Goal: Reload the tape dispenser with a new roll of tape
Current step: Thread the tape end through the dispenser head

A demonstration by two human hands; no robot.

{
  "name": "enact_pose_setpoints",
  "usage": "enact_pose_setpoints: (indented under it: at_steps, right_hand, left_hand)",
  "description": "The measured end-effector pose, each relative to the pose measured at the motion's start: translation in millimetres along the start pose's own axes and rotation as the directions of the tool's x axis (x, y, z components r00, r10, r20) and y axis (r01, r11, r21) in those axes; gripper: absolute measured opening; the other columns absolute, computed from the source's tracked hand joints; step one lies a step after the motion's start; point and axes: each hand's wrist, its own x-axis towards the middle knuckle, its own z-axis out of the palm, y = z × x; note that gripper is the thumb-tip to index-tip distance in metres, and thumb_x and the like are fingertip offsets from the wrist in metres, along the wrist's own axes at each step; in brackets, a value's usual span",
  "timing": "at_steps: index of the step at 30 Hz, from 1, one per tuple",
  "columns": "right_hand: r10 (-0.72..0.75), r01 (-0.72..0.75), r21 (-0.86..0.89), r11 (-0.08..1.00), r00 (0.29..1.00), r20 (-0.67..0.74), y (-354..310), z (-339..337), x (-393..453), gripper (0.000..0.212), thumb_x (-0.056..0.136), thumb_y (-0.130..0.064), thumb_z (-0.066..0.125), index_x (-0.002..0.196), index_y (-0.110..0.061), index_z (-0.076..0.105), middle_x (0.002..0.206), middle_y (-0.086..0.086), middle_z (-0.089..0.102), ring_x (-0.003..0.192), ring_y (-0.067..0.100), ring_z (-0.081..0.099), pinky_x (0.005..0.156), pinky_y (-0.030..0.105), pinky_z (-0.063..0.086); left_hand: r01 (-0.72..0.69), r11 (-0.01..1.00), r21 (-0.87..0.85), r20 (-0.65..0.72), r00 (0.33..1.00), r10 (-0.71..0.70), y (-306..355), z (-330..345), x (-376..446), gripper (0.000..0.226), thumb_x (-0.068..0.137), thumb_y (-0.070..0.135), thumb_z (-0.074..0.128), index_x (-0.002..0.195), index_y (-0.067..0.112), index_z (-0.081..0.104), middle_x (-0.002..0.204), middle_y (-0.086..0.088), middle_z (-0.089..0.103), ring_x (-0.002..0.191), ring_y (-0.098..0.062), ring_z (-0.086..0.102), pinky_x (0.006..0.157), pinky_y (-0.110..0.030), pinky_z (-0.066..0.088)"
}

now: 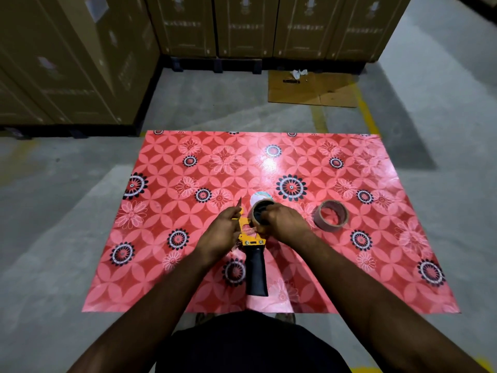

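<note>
Concrete warehouse floor carries a red floral mat (349, 162); on it lies the tape dispenser (251, 238), handle toward six o'clock. Right hand (282, 220), grip closed on the tape roll (259, 211), should press it squarely onto the hub while the left hand (223, 232) clamps the yellow frame steady. At three o'clock lies another roll (331, 215).
</note>
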Motion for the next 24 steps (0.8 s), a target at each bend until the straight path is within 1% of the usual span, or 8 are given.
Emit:
enact_pose_setpoints:
  at_steps: [3,5,7,9,11,16,19,24]
  right_hand:
    - [-0.007,0.007,-0.017,1.0,1.0,0.008,1,4,0,0.022,0.086,-0.027,0.072,0.104,-0.015,0.073,0.106,0.006,0.07,0.099,0.029,0.065,0.067,0.031,0.042]
    - [0.002,-0.002,-0.019,1.0,1.0,0.013,2,4,1,0.021,0.083,-0.025,0.073,0.102,-0.015,0.073,0.105,0.006,0.069,0.099,0.03,0.065,0.066,0.031,0.041]
    - [-0.009,0.01,-0.019,1.0,1.0,0.01,1,4,0,0.023,0.085,-0.021,0.071,0.107,-0.014,0.072,0.11,0.006,0.069,0.104,0.029,0.064,0.07,0.033,0.046]
    - [-0.037,0.037,-0.018,0.999,0.999,0.003,2,2,0,0.027,0.087,-0.015,0.07,0.114,-0.013,0.072,0.118,0.006,0.069,0.11,0.029,0.062,0.078,0.037,0.051]
    - [-0.066,0.066,0.01,0.998,0.998,0.009,4,0,0,0.028,0.087,-0.01,0.068,0.115,-0.011,0.072,0.121,0.009,0.068,0.111,0.031,0.062,0.082,0.038,0.051]
    - [-0.118,0.116,0.069,0.991,0.993,0.027,15,-8,2,0.024,0.086,-0.01,0.07,0.11,-0.007,0.074,0.115,0.015,0.069,0.105,0.034,0.064,0.08,0.036,0.047]
    - [-0.108,0.106,0.055,0.993,0.993,0.043,14,-10,2,0.027,0.088,-0.011,0.07,0.114,-0.008,0.073,0.118,0.015,0.067,0.106,0.034,0.064,0.076,0.032,0.041]
    - [-0.12,0.117,0.072,0.99,0.992,0.029,13,-13,-2,0.028,0.086,-0.003,0.07,0.114,-0.005,0.073,0.118,0.019,0.068,0.105,0.037,0.065,0.08,0.04,0.049]
  left_hand:
    - [0.073,0.992,0.106,-0.052,0.996,-0.068,11,2,-14,0.009,0.083,0.012,0.067,0.082,0.006,0.074,0.142,-0.012,0.044,0.12,-0.028,0.048,0.091,-0.036,0.046]
    - [0.17,0.981,0.092,-0.122,0.98,-0.159,12,3,-19,0.01,0.081,0.021,0.072,0.075,0.012,0.075,0.138,-0.008,0.044,0.123,-0.028,0.041,0.096,-0.044,0.042]
    - [0.209,0.976,-0.051,-0.102,0.972,-0.214,9,7,-19,0.01,0.082,0.015,0.071,0.073,0.01,0.073,0.14,-0.008,0.039,0.118,-0.025,0.048,0.096,-0.038,0.044]
    - [0.214,0.967,-0.139,-0.069,0.972,-0.225,4,7,-19,0.014,0.085,0.009,0.068,0.072,0.007,0.07,0.143,-0.005,0.034,0.114,-0.018,0.054,0.092,-0.024,0.042]
    - [0.193,0.968,-0.161,-0.059,0.977,-0.205,-1,0,-20,0.014,0.086,0.007,0.069,0.072,0.007,0.069,0.142,-0.003,0.036,0.112,-0.014,0.054,0.089,-0.017,0.036]
    - [0.062,0.984,-0.169,-0.011,0.998,-0.064,-11,-18,-25,0.02,0.081,0.003,0.072,0.07,0.017,0.063,0.126,-0.005,0.048,0.106,-0.008,0.056,0.091,-0.029,0.046]
    - [0.06,0.98,-0.191,-0.011,0.998,-0.064,-16,-17,-28,0.014,0.081,0.009,0.075,0.073,0.016,0.068,0.126,0.0,0.048,0.105,-0.006,0.057,0.089,-0.019,0.04]
    - [0.137,0.968,-0.211,-0.01,0.99,-0.142,-23,-7,-33,0.007,0.079,0.007,0.078,0.076,0.008,0.071,0.125,-0.003,0.054,0.109,-0.013,0.055,0.085,0.002,0.029]
